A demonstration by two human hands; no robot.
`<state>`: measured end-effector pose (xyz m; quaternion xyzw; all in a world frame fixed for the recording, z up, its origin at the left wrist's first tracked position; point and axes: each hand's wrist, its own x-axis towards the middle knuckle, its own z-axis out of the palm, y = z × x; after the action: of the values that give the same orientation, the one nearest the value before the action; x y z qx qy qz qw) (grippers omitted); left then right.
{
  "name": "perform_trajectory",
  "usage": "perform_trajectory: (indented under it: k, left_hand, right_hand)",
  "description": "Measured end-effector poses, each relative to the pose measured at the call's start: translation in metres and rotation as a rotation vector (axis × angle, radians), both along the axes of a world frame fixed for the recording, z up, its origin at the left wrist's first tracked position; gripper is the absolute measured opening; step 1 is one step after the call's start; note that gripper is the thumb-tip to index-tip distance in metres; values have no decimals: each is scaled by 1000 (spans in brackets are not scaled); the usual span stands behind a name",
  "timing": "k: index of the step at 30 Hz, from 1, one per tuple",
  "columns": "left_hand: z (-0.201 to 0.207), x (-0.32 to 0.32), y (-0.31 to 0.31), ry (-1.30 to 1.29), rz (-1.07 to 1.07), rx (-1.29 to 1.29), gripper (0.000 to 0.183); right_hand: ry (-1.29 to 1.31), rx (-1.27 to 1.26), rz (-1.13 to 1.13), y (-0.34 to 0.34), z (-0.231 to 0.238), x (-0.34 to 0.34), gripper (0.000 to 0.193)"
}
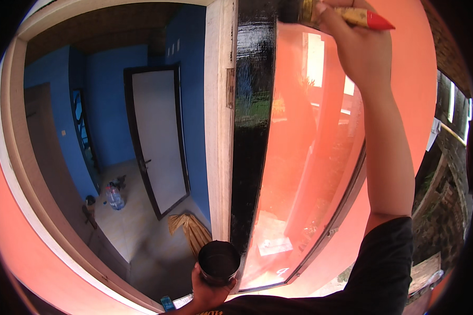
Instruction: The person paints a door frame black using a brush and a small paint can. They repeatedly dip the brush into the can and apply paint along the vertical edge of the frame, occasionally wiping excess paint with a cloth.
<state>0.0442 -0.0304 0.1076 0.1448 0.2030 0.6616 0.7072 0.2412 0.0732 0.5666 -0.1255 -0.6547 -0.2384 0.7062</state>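
Note:
My right hand (360, 50), raised high at the upper right, grips a paintbrush (352, 17) with a yellowish handle and a red tip. Its dark bristles lie at the upper part of a glossy black frame (252, 136), which borders a glass pane (305, 157). Whether the bristles touch the frame is hard to tell. Low in the middle, my left hand (210, 291) is wrapped round a small round can (219, 262), dark inside. The can is held upright below the frame; how full it is does not show. Wet-looking streaks shine on the frame's top.
An unpainted pale wooden post (218, 121) stands left of the black frame. Through the opening show blue walls (110, 105), a white door (157, 136), a clear bluish bottle (114, 197) and a golden cloth (193, 231). An orange-pink wall (404, 84) rises at right.

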Motion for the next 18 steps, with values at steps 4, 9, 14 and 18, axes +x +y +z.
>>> perform_trajectory:
  k: [4, 9, 14, 18]
  left_hand:
    - [3, 2, 2, 30, -24, -5, 74]
    - [3, 1, -4, 6, 16, 6, 71]
    - [8, 1, -9, 65, 64, 51, 67]
    - [4, -3, -3, -71, 25, 20, 65]
  right_hand:
    - [-73, 40, 445, 44, 41, 12, 7]
    - [-138, 12, 138, 57, -13, 0, 13]
    - [-470, -17, 76, 32, -117, 3, 14]
    - [-657, -119, 172, 0, -178, 19, 15]
